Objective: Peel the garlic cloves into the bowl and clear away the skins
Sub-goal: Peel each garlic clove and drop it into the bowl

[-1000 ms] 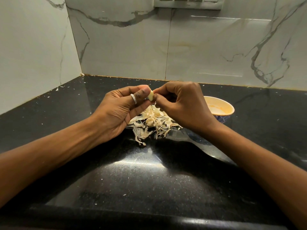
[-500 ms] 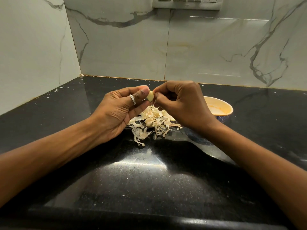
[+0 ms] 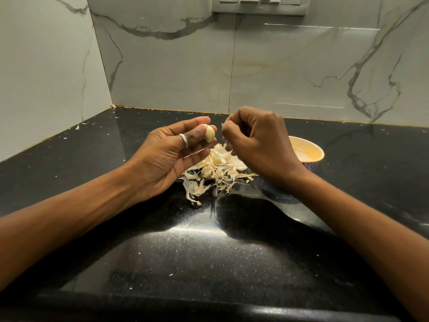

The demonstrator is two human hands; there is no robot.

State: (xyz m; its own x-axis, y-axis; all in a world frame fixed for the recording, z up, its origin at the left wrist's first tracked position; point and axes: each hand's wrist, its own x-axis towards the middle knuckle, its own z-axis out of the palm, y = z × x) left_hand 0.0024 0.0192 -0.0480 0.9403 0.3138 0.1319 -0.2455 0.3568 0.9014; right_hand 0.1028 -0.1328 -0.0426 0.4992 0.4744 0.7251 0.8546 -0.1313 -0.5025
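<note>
Pale yellow garlic clove [image 3: 209, 133], pinched bare by the left hand [image 3: 171, 156] above the papery beige skin heap [image 3: 218, 168]; the right hand [image 3: 257, 142] has been drawn clear, seemingly pinching a translucent sliver [image 3: 224, 124]. Cream-lined round bowl [image 3: 319, 151] is judged next.

There are no words, numbers, brand names or signs to read here, not on the bowl [image 3: 310, 159], not on the switch plate [image 3: 258, 6] up on the wall, not on the ring [image 3: 184, 140], and not on the black counter [image 3: 185, 252].
</note>
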